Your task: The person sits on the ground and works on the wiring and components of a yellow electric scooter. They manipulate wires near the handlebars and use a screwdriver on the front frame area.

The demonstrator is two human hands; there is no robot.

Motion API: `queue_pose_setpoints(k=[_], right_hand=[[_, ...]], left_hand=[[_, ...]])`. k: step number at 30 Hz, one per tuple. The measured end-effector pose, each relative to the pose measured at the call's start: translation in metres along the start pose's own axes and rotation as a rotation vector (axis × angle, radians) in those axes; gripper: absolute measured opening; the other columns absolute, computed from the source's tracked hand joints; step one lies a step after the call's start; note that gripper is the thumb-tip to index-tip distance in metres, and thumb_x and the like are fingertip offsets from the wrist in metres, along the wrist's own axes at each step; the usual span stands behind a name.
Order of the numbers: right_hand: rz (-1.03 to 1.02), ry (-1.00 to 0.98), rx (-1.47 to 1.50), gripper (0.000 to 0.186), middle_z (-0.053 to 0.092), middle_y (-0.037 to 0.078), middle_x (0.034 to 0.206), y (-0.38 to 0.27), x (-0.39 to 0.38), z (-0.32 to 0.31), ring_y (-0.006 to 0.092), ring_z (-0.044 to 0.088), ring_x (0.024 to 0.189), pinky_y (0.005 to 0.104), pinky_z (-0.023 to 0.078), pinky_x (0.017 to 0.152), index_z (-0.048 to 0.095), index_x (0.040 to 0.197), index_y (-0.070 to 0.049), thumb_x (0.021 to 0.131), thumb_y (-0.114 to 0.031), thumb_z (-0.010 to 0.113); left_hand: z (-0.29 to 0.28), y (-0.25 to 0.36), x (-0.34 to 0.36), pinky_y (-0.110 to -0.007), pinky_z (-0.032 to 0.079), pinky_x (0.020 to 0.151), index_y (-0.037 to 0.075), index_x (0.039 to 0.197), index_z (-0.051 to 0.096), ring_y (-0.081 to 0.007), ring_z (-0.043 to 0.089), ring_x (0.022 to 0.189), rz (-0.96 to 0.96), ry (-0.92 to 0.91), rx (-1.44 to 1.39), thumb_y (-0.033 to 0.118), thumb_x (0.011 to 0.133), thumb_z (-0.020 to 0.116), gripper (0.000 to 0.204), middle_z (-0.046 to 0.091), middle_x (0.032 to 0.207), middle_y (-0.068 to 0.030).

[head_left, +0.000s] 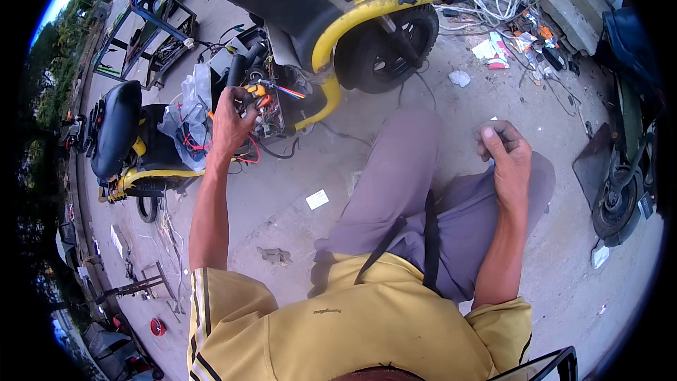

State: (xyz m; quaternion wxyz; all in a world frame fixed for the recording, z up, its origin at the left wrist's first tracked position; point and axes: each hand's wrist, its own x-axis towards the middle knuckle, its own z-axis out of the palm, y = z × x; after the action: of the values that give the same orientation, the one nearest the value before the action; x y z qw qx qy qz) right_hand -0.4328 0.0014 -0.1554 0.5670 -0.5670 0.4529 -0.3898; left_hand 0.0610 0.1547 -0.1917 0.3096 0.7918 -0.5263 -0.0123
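Outdoor concrete floor [395, 141]: left hand [231, 121] pinches orange-handled pliers [255, 93] into the yellow-framed scooter's exposed wiring bundle [271, 116], while right hand [504, 159], fingers curled narrow, holds a small pale item ready.

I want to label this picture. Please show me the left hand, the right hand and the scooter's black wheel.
left hand [229, 123], head view, back of the hand
right hand [508, 159], head view, back of the hand
black wheel [386, 48], head view, spokes near its hub

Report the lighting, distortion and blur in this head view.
Head view: soft, even daylight, no hard shadows or glare on the concrete floor; strong fisheye bending with a black rim at the corners; left hand at the scooter wiring and right hand are fairly sharp, the edges softer.
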Motion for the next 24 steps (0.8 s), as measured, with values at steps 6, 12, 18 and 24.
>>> queue_pose_setpoints(k=[6, 12, 18, 24], right_hand=[[0.079, -0.363, 0.279, 0.037, 0.068, 0.003, 0.089, -0.026, -0.014, 0.074, 0.0103, 0.06, 0.077, 0.0264, 0.048, 0.069, 0.069, 0.109, 0.004, 0.104, -0.033, 0.065], [0.312, -0.81, 0.865, 0.044, 0.066, 0.004, 0.112, 0.003, 0.005, 0.123, 0.0115, 0.062, 0.1, 0.0301, 0.053, 0.084, 0.067, 0.12, -0.001, 0.108, -0.041, 0.053], [0.619, -0.403, 1.32, 0.029, 0.067, 0.003, 0.105, 0.044, 0.047, 0.123, 0.013, 0.064, 0.097, 0.0307, 0.051, 0.082, 0.067, 0.12, -0.004, 0.106, -0.026, 0.056], [0.473, -0.374, 0.145, 0.039, 0.071, 0.02, 0.099, 0.181, 0.101, 0.17, 0.0307, 0.069, 0.096, 0.0415, 0.052, 0.085, 0.072, 0.107, 0.003, 0.1, -0.033, 0.06]], left_hand=[[-0.039, 0.084, -0.043, -0.04, 0.051, 0.094, 0.007, 0.118, 0.046, -0.0253, 0.061, 0.105, 0.496, 0.339, -0.028, -0.006, 0.083, 0.072, 0.046, 0.062, 0.11, -0.0125], [0.005, 0.218, -0.023, -0.041, 0.054, 0.088, 0.012, 0.101, 0.06, -0.0254, 0.068, 0.098, 1.144, -0.02, 0.329, 0.012, 0.084, 0.072, 0.021, 0.072, 0.111, -0.0082], [0.058, 0.24, 0.018, -0.043, 0.054, 0.097, 0.007, 0.103, 0.069, -0.0263, 0.066, 0.115, 1.098, -0.403, 0.418, 0.013, 0.08, 0.07, 0.024, 0.068, 0.128, -0.0082], [0.078, 0.206, 0.063, -0.041, 0.056, 0.087, 0.004, 0.111, 0.066, -0.0316, 0.069, 0.1, 0.706, -0.43, 0.444, 0.002, 0.084, 0.076, 0.029, 0.071, 0.114, -0.0104]])
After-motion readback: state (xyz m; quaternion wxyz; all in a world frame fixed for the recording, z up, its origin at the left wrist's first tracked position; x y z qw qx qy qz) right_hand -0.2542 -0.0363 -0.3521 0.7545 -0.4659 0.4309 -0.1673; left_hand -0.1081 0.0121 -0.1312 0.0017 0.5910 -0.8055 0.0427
